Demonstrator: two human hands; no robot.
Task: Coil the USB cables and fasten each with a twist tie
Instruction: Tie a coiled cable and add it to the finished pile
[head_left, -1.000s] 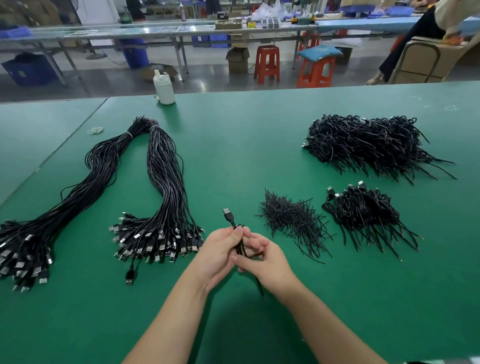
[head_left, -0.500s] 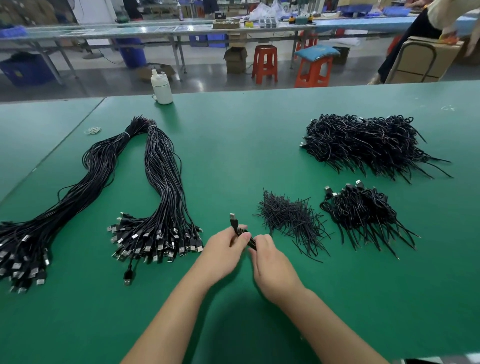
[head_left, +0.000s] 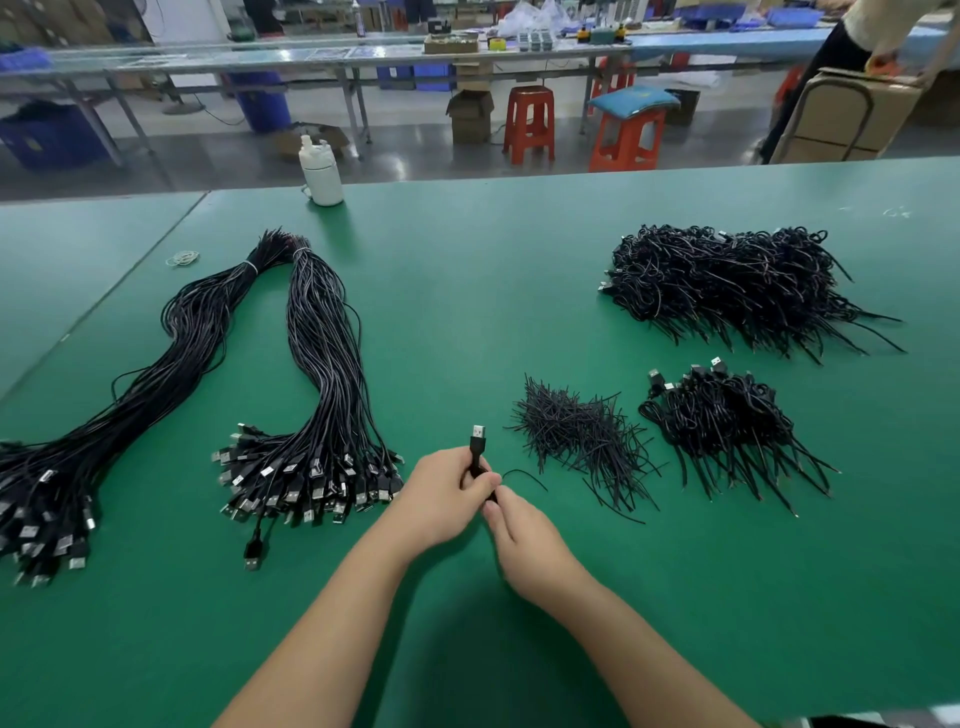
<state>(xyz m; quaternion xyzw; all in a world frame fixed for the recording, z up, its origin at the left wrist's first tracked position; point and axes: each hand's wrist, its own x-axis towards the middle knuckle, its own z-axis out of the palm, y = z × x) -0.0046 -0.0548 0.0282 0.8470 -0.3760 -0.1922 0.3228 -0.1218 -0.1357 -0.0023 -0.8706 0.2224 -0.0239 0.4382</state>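
Observation:
My left hand (head_left: 441, 499) grips a coiled black USB cable (head_left: 477, 447), whose silver plug sticks up above my fingers. My right hand (head_left: 524, 540) pinches a thin black twist tie (head_left: 524, 475) at the coil; the tie's free end curves out to the right. The coil itself is mostly hidden by my fingers. Loose twist ties (head_left: 576, 436) lie in a pile just right of my hands. Two long bundles of uncoiled cables (head_left: 322, 395) (head_left: 130, 395) stretch across the left. Tied coils sit in a small heap (head_left: 727, 426) and a large heap (head_left: 737, 286) on the right.
The green table (head_left: 467, 291) carries a white bottle (head_left: 322, 171) at its far edge and a rubber band (head_left: 183, 257) at far left. One stray cable plug (head_left: 253, 556) lies below the middle bundle. Stools, benches and a person stand beyond the table.
The cable plug has turned upright above my left hand. My right hand slid below and right of the left, and a twist tie's end now pokes out to the right.

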